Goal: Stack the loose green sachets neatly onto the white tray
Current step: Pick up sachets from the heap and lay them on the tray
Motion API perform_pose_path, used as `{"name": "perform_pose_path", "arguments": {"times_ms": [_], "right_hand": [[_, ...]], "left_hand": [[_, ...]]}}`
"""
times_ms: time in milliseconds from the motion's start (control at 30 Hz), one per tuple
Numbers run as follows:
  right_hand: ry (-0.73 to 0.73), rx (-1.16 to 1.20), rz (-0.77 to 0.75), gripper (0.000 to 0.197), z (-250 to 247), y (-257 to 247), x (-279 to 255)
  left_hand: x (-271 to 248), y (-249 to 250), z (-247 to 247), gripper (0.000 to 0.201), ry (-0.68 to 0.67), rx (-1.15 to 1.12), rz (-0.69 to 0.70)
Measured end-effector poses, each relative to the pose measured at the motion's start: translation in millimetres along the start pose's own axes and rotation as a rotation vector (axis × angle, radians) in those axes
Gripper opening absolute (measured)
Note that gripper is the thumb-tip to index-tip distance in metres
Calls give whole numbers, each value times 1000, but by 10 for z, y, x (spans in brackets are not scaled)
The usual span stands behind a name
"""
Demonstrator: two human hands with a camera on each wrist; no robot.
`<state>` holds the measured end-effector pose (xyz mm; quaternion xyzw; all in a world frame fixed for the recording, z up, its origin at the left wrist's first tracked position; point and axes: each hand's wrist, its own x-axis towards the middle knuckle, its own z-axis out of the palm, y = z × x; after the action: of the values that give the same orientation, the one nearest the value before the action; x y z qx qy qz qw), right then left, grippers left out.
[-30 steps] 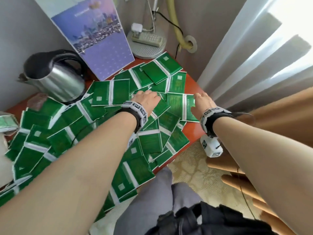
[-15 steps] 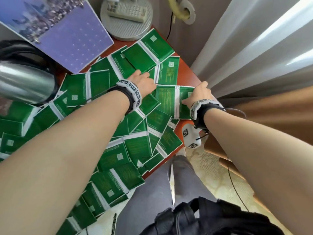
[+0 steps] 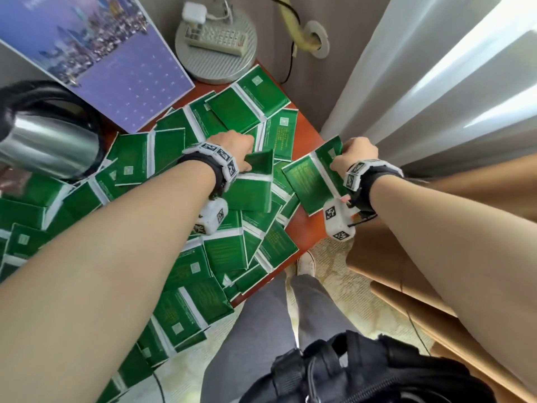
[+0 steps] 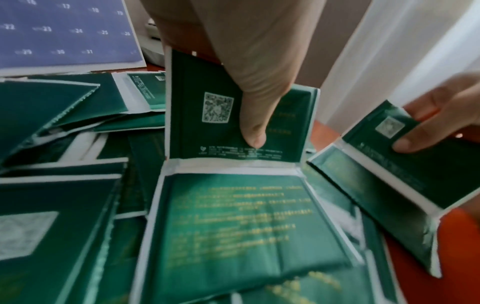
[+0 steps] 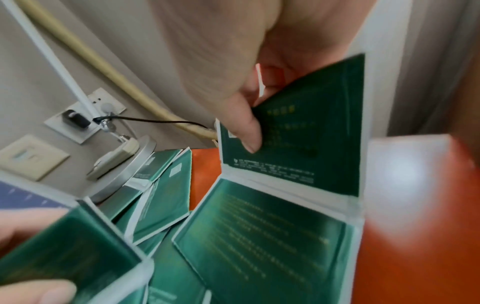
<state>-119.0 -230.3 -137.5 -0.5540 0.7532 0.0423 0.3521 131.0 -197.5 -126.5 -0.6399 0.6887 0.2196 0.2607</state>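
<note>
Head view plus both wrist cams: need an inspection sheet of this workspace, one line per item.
Surface: reddish-brown wooden table, mostly covered.
Job's things: flat green foil sachet pairs with white seams lie scattered and overlapping; white tray not seen.
Clutter: shiny steel electric kettle, purple city-photo calendar, round grey lamp base carrying a pale remote control.
Hands: left hand pinches one folded-up sachet pair; right hand pinches another at the table's right edge.
Cables: thin black cable runs toward the wall socket plate.
Surroundings: white curtain, beige hose, patterned carpet.
</note>
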Motion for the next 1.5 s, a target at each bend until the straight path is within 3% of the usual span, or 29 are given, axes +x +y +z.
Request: {"name": "perform_pose_path", "arguments": {"times_ms": [133, 300, 467, 767, 933, 1033, 1133, 1200, 1367, 1500], "right_hand": [[17, -205, -178, 7, -193, 1, 14], [-6, -399, -400, 27, -147, 72, -8], [-45, -524, -571, 30, -68, 165, -97], [-63, -659, -729, 37, 185, 742, -351], [-9, -628, -819, 32, 284, 1021, -449], [-33, -606, -881, 57, 346, 1174, -489], [-126, -671, -864, 102, 431, 1363, -509], [-108, -735, -867, 112, 520, 1465, -521], [-14, -756, -899, 99, 626, 1531, -500], [-37, -767, -953, 93, 591, 1587, -469]], "left_hand": [[-65, 198, -8, 29, 50, -115, -61], [-173, 454, 181, 29, 93, -134, -90], [-340, 647, 406, 42, 185, -78, -126], [-637, 1165, 871, 43, 299, -11, -153], [-798, 1412, 1069, 44, 357, -12, -151], [-876, 1516, 1241, 55, 416, -27, -134], [-859, 1614, 1472, 94, 362, -70, -87], [-847, 1697, 1601, 105, 333, -68, -65], [-921, 1945, 1875, 79, 447, -76, 25], [-992, 2020, 1906, 68, 522, -168, 42]]}}
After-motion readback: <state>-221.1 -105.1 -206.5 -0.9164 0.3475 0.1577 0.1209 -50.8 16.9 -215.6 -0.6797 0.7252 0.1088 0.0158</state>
